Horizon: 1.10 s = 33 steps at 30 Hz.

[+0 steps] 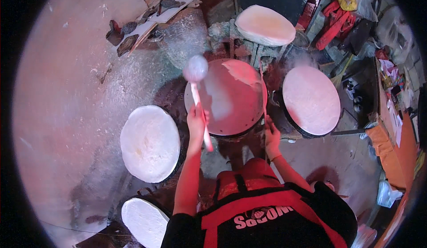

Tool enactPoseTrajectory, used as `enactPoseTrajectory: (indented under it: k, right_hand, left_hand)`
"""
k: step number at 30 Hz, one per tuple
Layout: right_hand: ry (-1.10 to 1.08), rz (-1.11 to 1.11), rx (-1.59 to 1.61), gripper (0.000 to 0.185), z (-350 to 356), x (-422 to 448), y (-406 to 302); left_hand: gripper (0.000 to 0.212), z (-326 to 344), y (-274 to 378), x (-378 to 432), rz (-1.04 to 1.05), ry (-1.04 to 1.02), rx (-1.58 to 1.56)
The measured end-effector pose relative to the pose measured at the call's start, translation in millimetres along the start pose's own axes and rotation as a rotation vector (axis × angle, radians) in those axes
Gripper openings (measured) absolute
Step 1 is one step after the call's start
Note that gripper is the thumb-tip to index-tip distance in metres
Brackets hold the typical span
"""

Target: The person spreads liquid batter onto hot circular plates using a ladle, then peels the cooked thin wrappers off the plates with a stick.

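My left hand [196,120] grips the pale handle of a tool with a rounded whitish head [195,68]; I cannot tell whether the head is a ladle bowl or a pad. It is over the left part of a large round griddle [213,121]. A thin pale sheet, like a flatbread piece [245,71], lies at the griddle's far right, its near edge ragged. My right hand [273,136] is closed around a long thin stick or blade [263,91], which runs along the griddle's right edge.
Round pale flatbread-like discs lie at the left [150,144], lower left [145,223], right [312,101] and far side [265,26]. Steam rises near the right one. Dark wood-like pieces [128,44] lie on a board at far left. A cluttered shelf [393,141] stands at right.
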State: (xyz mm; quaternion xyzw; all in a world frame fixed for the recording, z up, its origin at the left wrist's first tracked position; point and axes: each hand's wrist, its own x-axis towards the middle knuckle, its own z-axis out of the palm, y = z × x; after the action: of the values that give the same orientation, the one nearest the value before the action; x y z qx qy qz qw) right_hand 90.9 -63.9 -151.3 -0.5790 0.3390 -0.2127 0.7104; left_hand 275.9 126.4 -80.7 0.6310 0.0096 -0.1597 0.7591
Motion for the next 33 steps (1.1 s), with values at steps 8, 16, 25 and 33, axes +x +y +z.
enactPoseTrajectory:
  k: [8, 16, 25, 33]
  right_hand:
    - [-0.326, 0.155, -0.029, 0.032, 61, 32, -13]
    - [-0.061, -0.041, -0.063, 0.041, -12, 50, 5]
    - [-0.656, 0.184, -0.329, 0.032, 28, 53, -44]
    - [-0.356, 0.172, -0.263, 0.034, -26, 130, -55]
  left_hand:
    - [0.023, -31, -10, -126, -0.242, 0.177, -0.215]
    - [0.020, -65, -48, -184, -0.588, 0.074, -0.414]
    - [0.019, -33, -47, -218, -0.533, 0.245, -0.582]
    - [0.031, -4, -66, -248, -0.495, 0.451, -0.461]
